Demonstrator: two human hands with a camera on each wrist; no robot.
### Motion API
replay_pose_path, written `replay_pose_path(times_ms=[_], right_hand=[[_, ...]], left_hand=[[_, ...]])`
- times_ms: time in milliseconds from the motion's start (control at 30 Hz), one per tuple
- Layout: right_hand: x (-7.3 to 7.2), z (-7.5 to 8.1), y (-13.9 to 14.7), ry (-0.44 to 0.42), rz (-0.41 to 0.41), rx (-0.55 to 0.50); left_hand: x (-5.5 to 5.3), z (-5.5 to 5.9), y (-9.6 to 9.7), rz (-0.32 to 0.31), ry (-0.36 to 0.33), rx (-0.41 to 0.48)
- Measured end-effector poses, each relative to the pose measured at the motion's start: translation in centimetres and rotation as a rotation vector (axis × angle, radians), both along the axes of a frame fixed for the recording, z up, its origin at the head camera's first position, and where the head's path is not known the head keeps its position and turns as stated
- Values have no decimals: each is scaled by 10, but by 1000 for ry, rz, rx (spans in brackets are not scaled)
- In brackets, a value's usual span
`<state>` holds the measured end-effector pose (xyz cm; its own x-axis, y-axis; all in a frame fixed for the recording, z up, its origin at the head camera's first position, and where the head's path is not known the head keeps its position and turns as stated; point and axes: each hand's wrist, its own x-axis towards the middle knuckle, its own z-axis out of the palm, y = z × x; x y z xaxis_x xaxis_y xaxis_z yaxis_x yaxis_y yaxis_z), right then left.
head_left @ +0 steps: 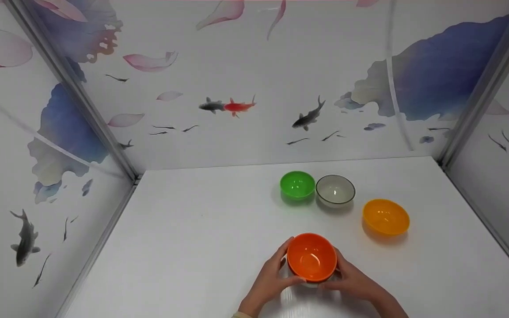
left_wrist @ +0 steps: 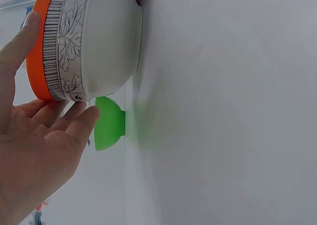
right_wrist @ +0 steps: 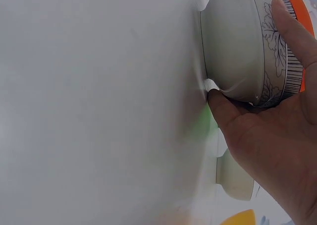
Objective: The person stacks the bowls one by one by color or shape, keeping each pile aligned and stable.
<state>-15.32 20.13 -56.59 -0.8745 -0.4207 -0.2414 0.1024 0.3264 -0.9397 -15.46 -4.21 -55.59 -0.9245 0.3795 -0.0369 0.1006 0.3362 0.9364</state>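
Observation:
An orange bowl [head_left: 312, 257] sits nested in a white bowl with a dark leaf-and-stripe band [left_wrist: 106, 41], near the front of the table. My left hand [head_left: 268, 278] holds the stack from the left. In the left wrist view its thumb lies on the orange bowl's side, and its fingers reach round the far side. From the right, my right hand [head_left: 355, 280] grips the white bowl, its thumb across the patterned band [right_wrist: 273, 36] and a fingertip low near the base. The inside of the white bowl is hidden by the orange one.
Behind the stack stand a green bowl [head_left: 297, 185] and a grey-white bowl with a dark rim [head_left: 335, 190], side by side. A yellow-orange bowl [head_left: 385, 217] is farther right. Printed panels [head_left: 245, 141] wall the white table [head_left: 184, 247] at the back and sides.

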Motion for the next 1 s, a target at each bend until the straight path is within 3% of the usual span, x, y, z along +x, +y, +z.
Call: replay_pose_path(times_ms=[267,1000], right_hand=[[0,1,0,8,13,-28],[-1,0,-1,-13,-16,22]], left_hand=[[1,-1,0,-6,21,7],[4,1,7,17,-48,-1]])
